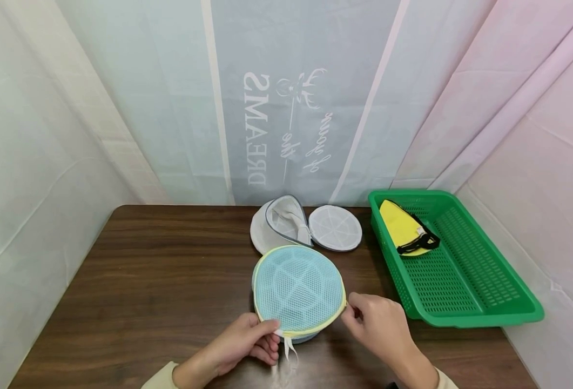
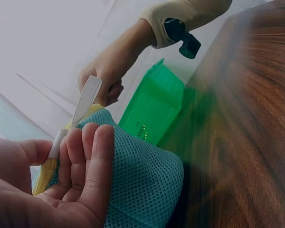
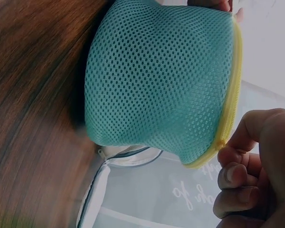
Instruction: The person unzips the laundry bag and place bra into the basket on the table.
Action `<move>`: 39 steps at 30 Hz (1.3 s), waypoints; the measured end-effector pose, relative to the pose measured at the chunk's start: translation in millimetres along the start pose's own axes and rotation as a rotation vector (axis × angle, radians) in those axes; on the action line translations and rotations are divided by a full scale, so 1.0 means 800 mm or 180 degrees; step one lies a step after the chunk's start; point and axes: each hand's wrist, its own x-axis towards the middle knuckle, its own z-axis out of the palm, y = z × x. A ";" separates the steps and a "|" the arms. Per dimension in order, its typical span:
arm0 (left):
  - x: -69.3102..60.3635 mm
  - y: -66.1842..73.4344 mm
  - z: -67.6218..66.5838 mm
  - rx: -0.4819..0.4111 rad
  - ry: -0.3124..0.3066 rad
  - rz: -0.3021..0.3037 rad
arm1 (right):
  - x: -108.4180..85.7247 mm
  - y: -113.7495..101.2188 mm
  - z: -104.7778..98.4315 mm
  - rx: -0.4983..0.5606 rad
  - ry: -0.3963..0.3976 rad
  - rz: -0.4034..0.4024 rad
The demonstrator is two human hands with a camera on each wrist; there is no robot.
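A light-blue mesh laundry bag (image 1: 298,286), round and drum-shaped with a yellow zipper (image 3: 235,80) along its rim, stands on the table with its top facing up. My left hand (image 1: 247,340) pinches the rim at a white tab, from which a white ribbon (image 2: 87,100) sticks out. At the right side of the rim, my right hand (image 1: 381,327) pinches the zipper pull, mostly hidden by the fingertips. The top panel lies over the bag, and the right wrist view shows the zipper running along it. Just behind sits a white mesh laundry bag (image 1: 262,229), its round lid (image 1: 336,228) folded open.
A green plastic basket (image 1: 415,308) stands on the right of the table, holding a yellow piece with black straps (image 1: 403,227). The brown wooden table (image 1: 145,281) extends to the left. Fabric curtains (image 1: 169,108) hang behind and at both sides.
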 end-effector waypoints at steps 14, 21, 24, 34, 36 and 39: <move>0.000 0.002 -0.004 -0.0025 -0.0092 0.0184 | -0.006 -0.014 -0.008 0.0215 -0.0175 0.0044; 0.003 -0.002 -0.005 -0.0063 -0.0267 0.0385 | -0.008 -0.015 -0.009 0.0279 -0.0209 0.0065; 0.002 -0.002 -0.004 -0.0047 -0.0238 0.0349 | -0.009 -0.016 -0.010 0.0317 -0.0246 0.0083; 0.001 -0.001 -0.006 -0.0032 -0.0186 0.0321 | -0.009 -0.024 -0.011 0.0494 -0.0472 0.0046; 0.001 -0.001 -0.006 -0.0017 -0.0212 0.0314 | -0.009 -0.026 -0.012 0.0524 -0.0514 0.0015; 0.001 0.000 -0.006 0.0016 -0.0273 0.0312 | -0.009 -0.029 -0.011 0.0582 -0.0569 -0.0047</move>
